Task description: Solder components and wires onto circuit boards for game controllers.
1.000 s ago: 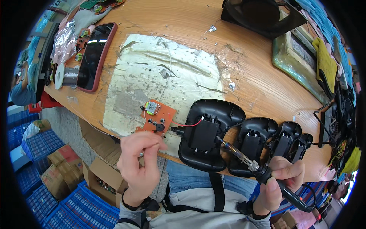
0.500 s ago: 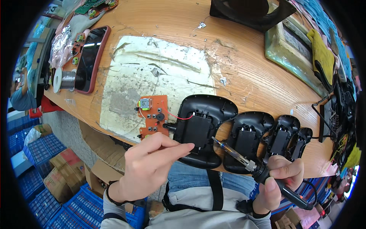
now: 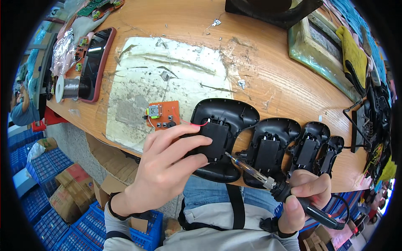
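A black game-controller shell half (image 3: 245, 108) lies at the table's near edge, its inside facing up, with a dark rectangular box (image 3: 215, 140) in its middle. My left hand (image 3: 165, 161) rests on the shell's left part with fingers spread. Its fingertips touch the box, and the index finger is beside a red wire (image 3: 204, 124). That wire links the shell to an orange circuit board (image 3: 169, 109), partly covered by my hand. My right hand (image 3: 307, 192) grips a soldering iron (image 3: 320, 215). The iron's tip is by the box's lower right corner; contact cannot be made out.
More black shells (image 3: 268, 152) line the near edge rightward. A worn pale sheet (image 3: 142, 83) lies under the board. At left are a phone (image 3: 97, 62) and a solder wire spool (image 3: 67, 88). A yellow glove (image 3: 354, 58) hangs at right, and blue crates (image 3: 90, 228) stand below the table.
My left hand has gone from a pinch at the box's lower edge to spread fingers over the shell's left part. The iron's tip has shifted slightly left with my right hand.
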Tool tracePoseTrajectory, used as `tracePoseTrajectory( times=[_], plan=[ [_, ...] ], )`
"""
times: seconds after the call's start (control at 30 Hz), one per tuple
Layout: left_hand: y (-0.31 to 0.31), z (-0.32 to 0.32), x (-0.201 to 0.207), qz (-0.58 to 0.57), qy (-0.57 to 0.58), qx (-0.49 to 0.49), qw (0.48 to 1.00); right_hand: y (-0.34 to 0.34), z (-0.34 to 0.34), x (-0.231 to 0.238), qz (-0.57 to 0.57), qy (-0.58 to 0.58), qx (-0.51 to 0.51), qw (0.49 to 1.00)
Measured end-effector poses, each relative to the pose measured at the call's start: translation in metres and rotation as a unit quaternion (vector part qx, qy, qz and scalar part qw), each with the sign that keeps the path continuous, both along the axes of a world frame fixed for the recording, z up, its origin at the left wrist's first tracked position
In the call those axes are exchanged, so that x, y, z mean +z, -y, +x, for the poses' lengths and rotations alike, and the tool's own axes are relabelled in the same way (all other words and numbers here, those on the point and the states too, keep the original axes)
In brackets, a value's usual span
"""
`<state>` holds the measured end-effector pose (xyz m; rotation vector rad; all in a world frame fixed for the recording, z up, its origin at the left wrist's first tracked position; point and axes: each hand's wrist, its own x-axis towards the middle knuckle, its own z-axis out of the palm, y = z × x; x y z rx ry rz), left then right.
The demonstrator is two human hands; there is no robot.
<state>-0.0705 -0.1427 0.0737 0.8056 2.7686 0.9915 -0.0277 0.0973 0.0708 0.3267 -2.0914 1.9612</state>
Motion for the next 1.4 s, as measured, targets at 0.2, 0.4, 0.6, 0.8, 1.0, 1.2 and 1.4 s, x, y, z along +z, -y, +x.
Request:
tracePoseTrajectory(
  times=[0.2, 0.4, 0.6, 0.8, 1.0, 1.2, 1.4],
  plan=[
    [0.001, -0.007, 0.008, -0.061, -0.026, -0.061, 0.996, 0.002, 0.003, 0.000, 0.026, 0.018, 0.012, 0.999],
    [0.000, -0.009, 0.012, -0.063, -0.013, -0.073, 0.995, 0.006, -0.002, 0.004, 0.057, 0.034, 0.050, 0.997],
    [-0.001, -0.011, 0.014, -0.072, -0.009, -0.080, 0.994, 0.007, -0.003, 0.004, 0.078, 0.038, 0.077, 0.993],
    [-0.003, -0.013, 0.015, -0.067, -0.011, -0.082, 0.994, 0.009, -0.003, 0.005, 0.090, 0.048, 0.071, 0.992],
    [-0.004, -0.013, 0.016, -0.070, -0.005, -0.079, 0.994, 0.011, -0.003, 0.002, 0.082, 0.040, 0.055, 0.994],
    [-0.006, -0.013, 0.017, -0.078, -0.009, -0.087, 0.993, 0.013, -0.002, 0.004, 0.091, 0.030, 0.058, 0.994],
    [-0.007, -0.014, 0.021, -0.095, -0.003, -0.096, 0.991, 0.017, 0.000, 0.006, 0.144, 0.015, 0.057, 0.988]
  ],
)
